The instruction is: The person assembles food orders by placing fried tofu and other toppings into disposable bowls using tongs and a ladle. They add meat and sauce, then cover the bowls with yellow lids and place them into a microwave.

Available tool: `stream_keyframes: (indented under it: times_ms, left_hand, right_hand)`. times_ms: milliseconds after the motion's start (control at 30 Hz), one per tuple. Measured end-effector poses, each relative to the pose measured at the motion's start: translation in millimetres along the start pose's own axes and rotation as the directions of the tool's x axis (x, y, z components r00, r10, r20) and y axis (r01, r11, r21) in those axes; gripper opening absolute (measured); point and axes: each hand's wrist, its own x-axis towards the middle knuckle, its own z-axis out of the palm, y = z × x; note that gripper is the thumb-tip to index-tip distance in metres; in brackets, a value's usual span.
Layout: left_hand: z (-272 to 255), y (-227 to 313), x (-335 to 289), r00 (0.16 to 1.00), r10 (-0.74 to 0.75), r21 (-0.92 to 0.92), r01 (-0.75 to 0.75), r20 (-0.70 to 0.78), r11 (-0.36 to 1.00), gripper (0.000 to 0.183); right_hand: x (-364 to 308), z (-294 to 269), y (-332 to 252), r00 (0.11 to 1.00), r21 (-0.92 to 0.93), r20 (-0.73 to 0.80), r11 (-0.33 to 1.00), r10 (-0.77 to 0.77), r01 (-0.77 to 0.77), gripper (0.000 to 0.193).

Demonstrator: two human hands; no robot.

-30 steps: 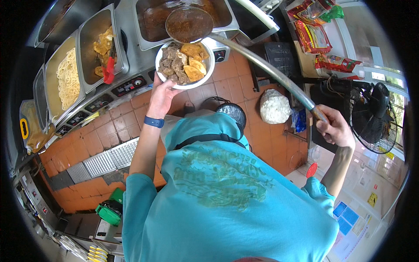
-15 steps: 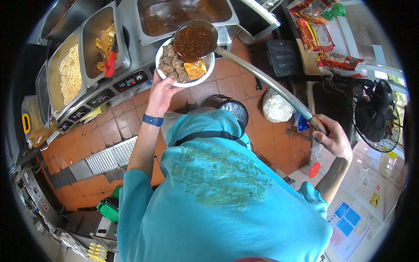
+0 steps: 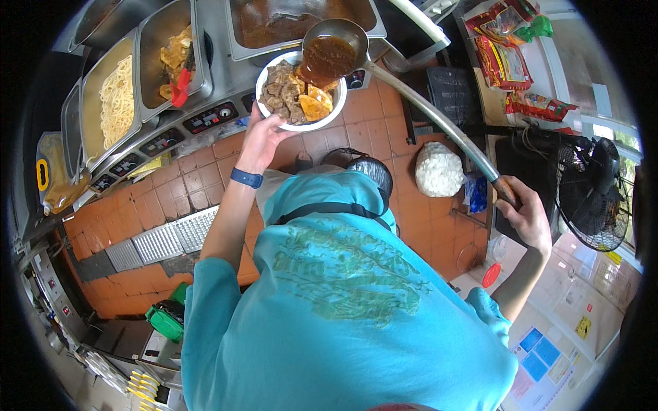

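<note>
My left hand grips a white bowl from below at its near left side. Sliced brown meat fills the bowl's left part, and orange-brown chunks lie on the right, wet with sauce. Around the wooden grip of a long-handled ladle, my right hand is closed, far out to the right. The ladle's cup hangs tilted over the bowl's far right rim, with reddish-brown broth in it.
Beyond the bowl sits a steel pan of brown sauce. To its left are a pan holding red-handled tongs and a pan of noodles. A black fan stands at right. A white bag rests on the tiled floor.
The ladle's cup has tilted toward the bowl and holds less broth. The chunks in the bowl now look wetter and more exposed. Bowl and ladle sit slightly further right in view.
</note>
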Motion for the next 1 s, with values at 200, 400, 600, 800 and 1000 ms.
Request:
stream_keyframes:
  times_ms: [200, 400, 600, 800, 1000]
  left_hand:
    - [-2, -2, 7, 1.000, -0.006, -0.006, 0.006, 0.005, 1.000, 0.073]
    - [-3, -4, 14, 1.000, -0.016, 0.001, 0.016, -0.002, 1.000, 0.075]
    - [-6, -5, 16, 1.000, -0.027, 0.025, 0.028, -0.010, 0.999, 0.075]
    - [-12, -12, 20, 1.000, -0.017, -0.006, 0.017, 0.008, 1.000, 0.073]
    - [-15, -12, 12, 0.999, -0.018, -0.051, 0.016, -0.043, 0.999, 0.081]
  right_hand:
    - [2, 3, 6, 0.987, -0.142, -0.081, 0.982, -0.138, 0.126, 0.038]
    - [2, 8, 10, 0.987, -0.141, -0.124, 0.986, -0.104, 0.087, 0.038]
    - [8, 4, 14, 0.991, -0.007, -0.068, 0.993, -0.118, 0.118, 0.038]
    - [23, -10, 10, 0.991, 0.298, 0.128, 0.955, -0.044, 0.004, 0.037]
    - [91, -9, -20, 0.974, 0.485, 0.193, 0.875, -0.115, 0.007, 0.037]
